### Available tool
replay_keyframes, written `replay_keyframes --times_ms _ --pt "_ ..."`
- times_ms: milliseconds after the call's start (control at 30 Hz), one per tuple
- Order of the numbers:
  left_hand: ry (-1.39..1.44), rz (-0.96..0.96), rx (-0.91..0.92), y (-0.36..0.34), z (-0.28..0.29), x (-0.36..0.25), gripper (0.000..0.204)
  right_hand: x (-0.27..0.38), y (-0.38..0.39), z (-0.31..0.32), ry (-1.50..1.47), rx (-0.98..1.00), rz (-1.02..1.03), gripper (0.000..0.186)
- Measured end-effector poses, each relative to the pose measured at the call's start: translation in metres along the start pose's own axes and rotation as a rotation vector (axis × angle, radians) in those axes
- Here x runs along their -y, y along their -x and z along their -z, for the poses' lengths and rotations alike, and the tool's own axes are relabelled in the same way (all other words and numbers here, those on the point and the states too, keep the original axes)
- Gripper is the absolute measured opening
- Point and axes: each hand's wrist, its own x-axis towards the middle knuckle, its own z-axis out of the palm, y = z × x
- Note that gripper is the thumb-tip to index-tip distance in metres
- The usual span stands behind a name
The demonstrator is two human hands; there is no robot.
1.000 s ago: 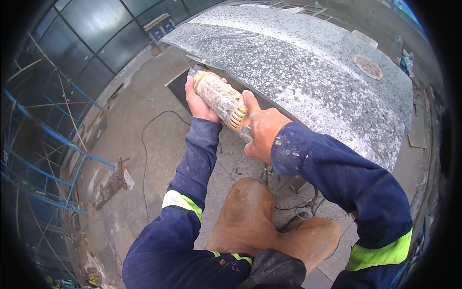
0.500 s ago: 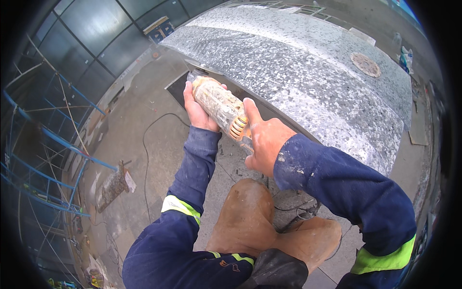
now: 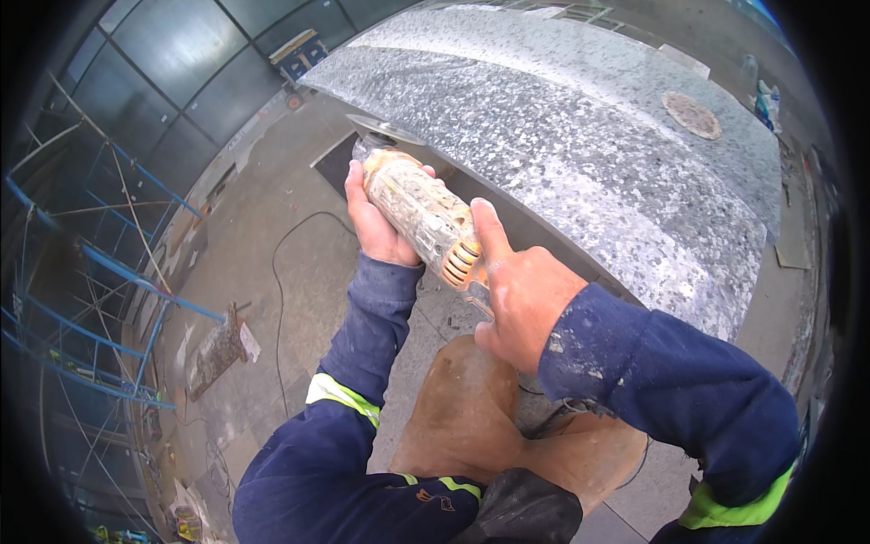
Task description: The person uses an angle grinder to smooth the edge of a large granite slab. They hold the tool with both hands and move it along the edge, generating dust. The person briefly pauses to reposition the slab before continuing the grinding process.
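Both my hands hold a dusty, orange-and-grey angle grinder (image 3: 419, 198). My left hand (image 3: 373, 222) is wrapped round the front of its body from below, near the gear head. My right hand (image 3: 530, 290) grips the rear end, with the index finger stretched along the casing past the orange vent slots. At the far end sits a thin grey disc (image 3: 390, 130), close to the edge of a speckled grey-and-white stone slab (image 3: 544, 145). Whether the disc touches the slab, I cannot tell. A dark panel edge (image 3: 333, 163) shows below the disc.
Blue scaffold frames (image 3: 109, 263) stand at the left. A dark cable (image 3: 276, 299) curves over the floor, near a dusty board (image 3: 216, 363). A round, rough patch (image 3: 691, 116) lies on the slab. A wheeled blue cart (image 3: 297, 59) stands at the back by dark wall panels (image 3: 177, 41).
The grinder's rear end and my right hand have shifted right and slightly down. More of the disc now shows beside the slab edge. My left hand has shifted slightly down.
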Motion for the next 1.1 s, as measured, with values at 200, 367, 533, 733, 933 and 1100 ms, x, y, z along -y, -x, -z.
replay_keyframes --times_ms 200,367,533,733,933,1100 --pt "0.048 0.02 -0.033 0.004 -0.008 0.003 0.065 0.0 0.003 -0.003 -0.005 -0.025 -0.008 0.1" --pt "0.021 0.0 -0.023 -0.007 0.001 -0.003 0.065 0.002 -0.009 0.002 -0.024 0.003 0.016 0.101" --pt "-0.031 -0.027 -0.051 -0.015 0.008 -0.006 0.066 0.002 -0.026 0.002 0.009 0.015 -0.006 0.102" --pt "-0.044 -0.023 -0.051 -0.026 0.016 -0.013 0.067 0.006 -0.038 0.004 0.044 0.021 -0.027 0.103" --pt "-0.013 -0.014 -0.047 -0.034 0.021 -0.016 0.065 0.01 -0.045 0.006 0.05 0.027 -0.044 0.104" --pt "-0.011 -0.029 -0.064 -0.044 0.03 -0.017 0.067 0.011 -0.051 0.008 0.057 0.025 -0.048 0.103"
